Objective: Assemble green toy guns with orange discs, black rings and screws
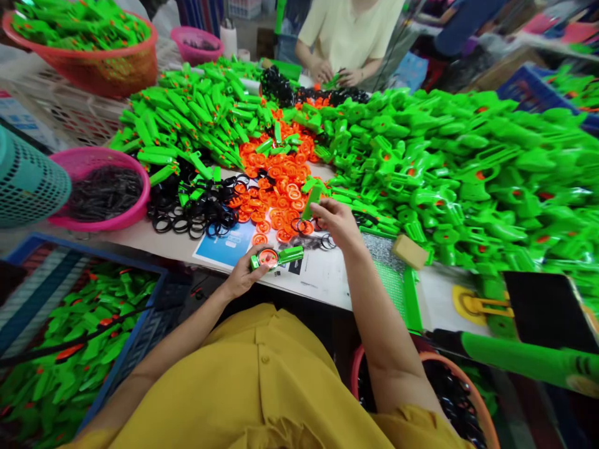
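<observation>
- White, paper-covered work table (330,287) spreads in front of the person, heaped with parts.
- Bright-green, gun-shaped plastic shells (472,149) pile over its right side, with orange spots among them.
- Blue plastic crate (140,337), low at the left, holds more green parts.
- Long, slim green plastic pieces (191,109) make another pile, towards the table's far left.
- Round pink plastic basin (136,214), at the table's left end, contains small dark parts.
- Round orange plastic discs (281,202) lie scattered down the middle, with thin black rings (180,223) to their left.
- Left hand (241,274), bare, has its fingers closed on a narrow green plastic body with a round orange-red disc in it (290,254), just above the table's near edge.
- Right hand (340,223), bare, pinches a flat green plastic strip (311,201) between thumb and fingers, over the near part of the orange discs.
</observation>
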Demonstrator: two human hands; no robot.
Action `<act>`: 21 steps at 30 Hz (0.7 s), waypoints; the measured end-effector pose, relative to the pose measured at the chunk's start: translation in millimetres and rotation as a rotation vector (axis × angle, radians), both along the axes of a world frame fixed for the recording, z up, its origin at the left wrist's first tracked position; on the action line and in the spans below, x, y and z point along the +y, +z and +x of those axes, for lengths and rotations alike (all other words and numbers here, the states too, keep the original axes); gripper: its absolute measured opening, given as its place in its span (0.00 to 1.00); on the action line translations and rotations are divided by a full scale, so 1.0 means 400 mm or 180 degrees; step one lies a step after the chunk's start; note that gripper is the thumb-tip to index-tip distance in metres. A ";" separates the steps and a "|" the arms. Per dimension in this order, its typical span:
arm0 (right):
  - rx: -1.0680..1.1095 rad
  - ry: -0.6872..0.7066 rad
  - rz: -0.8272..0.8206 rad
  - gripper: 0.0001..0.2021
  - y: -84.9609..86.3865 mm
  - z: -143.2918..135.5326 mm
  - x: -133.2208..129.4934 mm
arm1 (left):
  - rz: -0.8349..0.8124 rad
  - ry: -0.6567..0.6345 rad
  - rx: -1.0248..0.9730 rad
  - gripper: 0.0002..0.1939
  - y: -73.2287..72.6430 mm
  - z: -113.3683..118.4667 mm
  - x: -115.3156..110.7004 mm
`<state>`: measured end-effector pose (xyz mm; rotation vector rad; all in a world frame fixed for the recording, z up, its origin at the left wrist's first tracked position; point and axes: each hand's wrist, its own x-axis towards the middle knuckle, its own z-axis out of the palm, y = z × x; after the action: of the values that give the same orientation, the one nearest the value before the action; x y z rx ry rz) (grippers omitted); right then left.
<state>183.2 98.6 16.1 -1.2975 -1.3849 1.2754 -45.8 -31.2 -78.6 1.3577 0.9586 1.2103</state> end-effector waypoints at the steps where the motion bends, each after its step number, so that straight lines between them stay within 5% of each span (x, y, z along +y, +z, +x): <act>1: 0.0369 0.0043 -0.0094 0.20 0.009 0.003 -0.025 | 0.0001 0.0007 0.0006 0.27 0.000 -0.001 0.002; 6: 0.1187 0.0036 -0.0194 0.20 0.033 0.008 -0.168 | 0.0043 -0.0064 0.0103 0.27 0.017 0.005 0.010; 11: 0.1241 0.0024 0.0001 0.21 0.001 0.012 -0.279 | 0.0125 -0.0106 0.0190 0.27 0.047 0.022 0.009; 21: 0.0260 -0.0283 0.0231 0.14 -0.073 0.001 -0.352 | 0.0127 -0.0052 0.0370 0.29 0.057 0.045 0.013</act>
<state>183.7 -42.2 -12.9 -1.2306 -1.2906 1.1944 -28.0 -25.9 -55.9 1.4781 1.0073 1.1536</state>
